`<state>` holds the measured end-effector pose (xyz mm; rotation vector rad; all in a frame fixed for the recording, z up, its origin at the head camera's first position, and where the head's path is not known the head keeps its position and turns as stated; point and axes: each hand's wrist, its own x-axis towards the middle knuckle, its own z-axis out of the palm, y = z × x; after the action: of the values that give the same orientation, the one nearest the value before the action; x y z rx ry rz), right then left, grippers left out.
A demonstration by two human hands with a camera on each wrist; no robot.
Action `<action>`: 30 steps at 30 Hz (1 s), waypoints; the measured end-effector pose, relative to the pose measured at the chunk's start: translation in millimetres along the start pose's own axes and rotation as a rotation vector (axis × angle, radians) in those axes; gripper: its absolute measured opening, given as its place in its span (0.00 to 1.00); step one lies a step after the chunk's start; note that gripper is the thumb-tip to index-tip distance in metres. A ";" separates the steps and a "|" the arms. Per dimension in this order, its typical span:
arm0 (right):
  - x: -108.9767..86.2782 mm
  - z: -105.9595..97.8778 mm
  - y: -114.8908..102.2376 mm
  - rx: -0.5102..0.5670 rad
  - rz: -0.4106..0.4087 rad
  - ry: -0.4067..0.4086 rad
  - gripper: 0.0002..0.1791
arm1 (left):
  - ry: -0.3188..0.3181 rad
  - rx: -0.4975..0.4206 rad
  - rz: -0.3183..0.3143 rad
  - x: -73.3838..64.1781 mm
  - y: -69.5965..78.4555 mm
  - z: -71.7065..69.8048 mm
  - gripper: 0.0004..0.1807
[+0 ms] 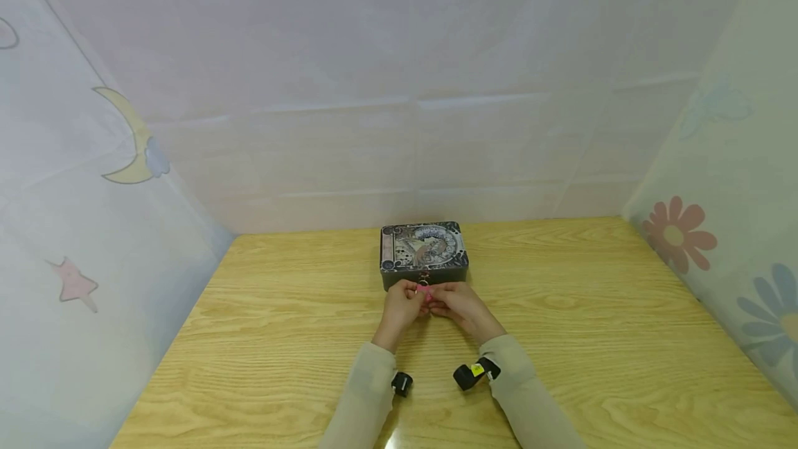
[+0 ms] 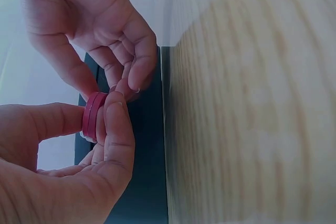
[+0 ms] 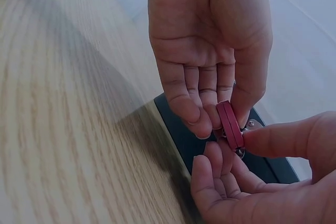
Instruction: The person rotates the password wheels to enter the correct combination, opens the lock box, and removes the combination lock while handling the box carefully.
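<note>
A small pinkish-red padlock (image 1: 425, 291) with a metal ring-shaped shackle is at the front of a dark rectangular tin box (image 1: 430, 248) with a decorated lid. My left hand (image 1: 401, 307) pinches the padlock from the left between thumb and fingers. From the right, my right hand (image 1: 463, 307) also pinches it, and the fingertips of both hands meet around it. In the right wrist view the padlock (image 3: 230, 125) shows its layered edge, with a metal clasp (image 3: 253, 125) of the box just behind. Fingers hide much of the padlock and shackle.
The box stands on a wood-grain table (image 1: 280, 338) near its back edge. Pale printed sheets (image 1: 324, 89) hang behind and on both sides. Black straps (image 1: 476, 371) sit at both wrists over light sleeves.
</note>
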<state>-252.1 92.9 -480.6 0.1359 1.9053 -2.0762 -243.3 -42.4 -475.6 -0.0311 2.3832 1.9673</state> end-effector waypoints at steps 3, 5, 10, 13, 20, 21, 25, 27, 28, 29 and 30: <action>-0.1 0.4 0.1 -0.001 -0.005 0.001 0.18 | 0.000 0.000 0.001 0.3 -0.7 0.0 0.06; -0.2 0.6 -0.1 -0.005 -0.009 0.004 0.18 | 0.001 -0.005 -0.001 0.4 -0.9 0.1 0.06; -0.8 1.0 -0.8 -0.001 -0.012 0.014 0.17 | -0.001 -0.012 -0.001 0.3 -1.6 0.2 0.06; -1.0 0.6 -1.4 0.007 -0.013 0.004 0.17 | -0.005 -0.008 -0.005 -0.1 -0.9 0.0 0.06; 0.3 0.2 -0.8 0.005 0.022 -0.005 0.17 | -0.014 0.002 -0.002 -0.9 1.2 -0.6 0.06; 0.5 0.0 -0.5 0.001 0.030 -0.002 0.17 | -0.014 0.007 0.001 -1.1 1.3 -0.6 0.06; -1.1 -0.5 -0.7 -0.002 0.040 -0.003 0.17 | -0.013 0.020 0.015 -1.7 1.6 -0.2 0.06; -1.7 -0.8 -0.3 -0.001 0.038 -0.004 0.17 | -0.014 0.023 0.015 -1.7 1.3 -0.1 0.06; -1.9 -0.7 -0.1 0.004 0.036 -0.003 0.16 | -0.013 0.021 0.016 -1.6 1.1 0.1 0.06; -1.9 -0.6 0.1 0.010 0.035 -0.002 0.16 | -0.013 0.021 0.016 -1.5 0.8 0.1 0.06; -1.9 -0.6 0.3 0.013 0.033 -0.003 0.16 | -0.011 0.023 0.018 -1.4 0.7 0.2 0.06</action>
<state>-250.3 93.8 -480.4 0.1656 1.8750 -2.0670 -241.9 -42.1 -474.9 0.0027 2.4072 1.9422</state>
